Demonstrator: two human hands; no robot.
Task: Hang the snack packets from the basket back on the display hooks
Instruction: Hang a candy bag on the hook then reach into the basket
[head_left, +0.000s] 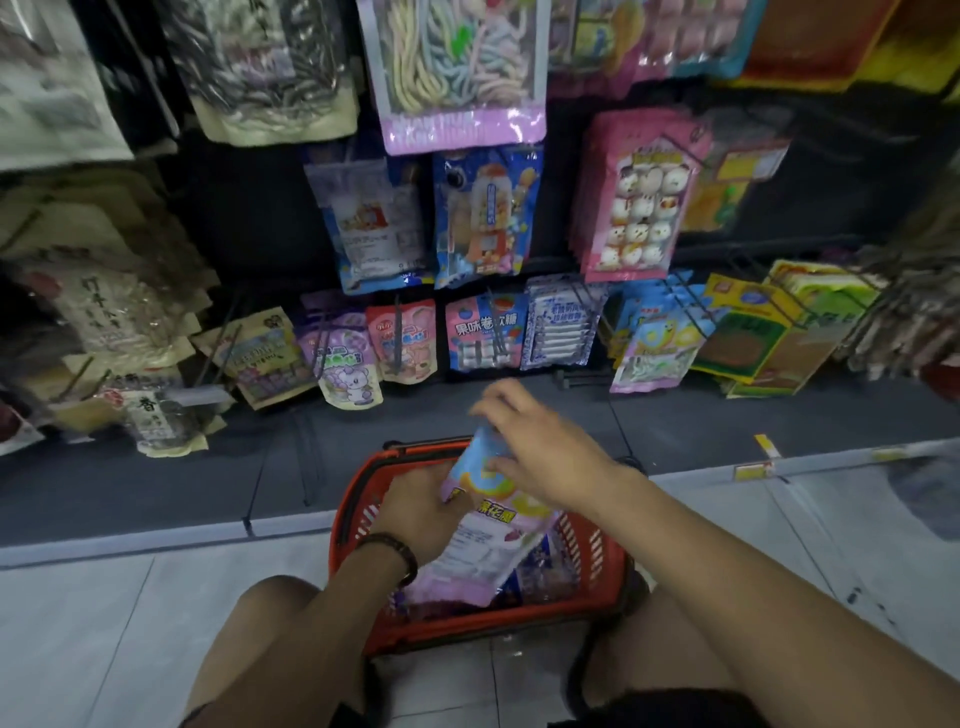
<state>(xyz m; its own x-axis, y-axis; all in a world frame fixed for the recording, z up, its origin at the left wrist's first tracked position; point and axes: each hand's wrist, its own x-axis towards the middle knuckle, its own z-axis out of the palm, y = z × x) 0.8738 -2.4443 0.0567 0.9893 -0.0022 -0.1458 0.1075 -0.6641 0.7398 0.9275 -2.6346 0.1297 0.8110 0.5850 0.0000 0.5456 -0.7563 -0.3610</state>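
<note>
Head view, lower centre: left hand (421, 506) with a dark wristband (402, 551) grips the left edge of a pastel blue-pink snack packet (493, 535), fingers curled behind it; right hand (545, 447) pinches the packet's top end, fingers bent, slightly blurred. Packet is tilted, its lower end down in the red basket (353, 525) on the pale floor (104, 623), more packets (540, 571) lying inside. Display hooks (397, 332) with hanging packets (483, 332) fill the upper half of the frame, apart from the held packet.
</note>
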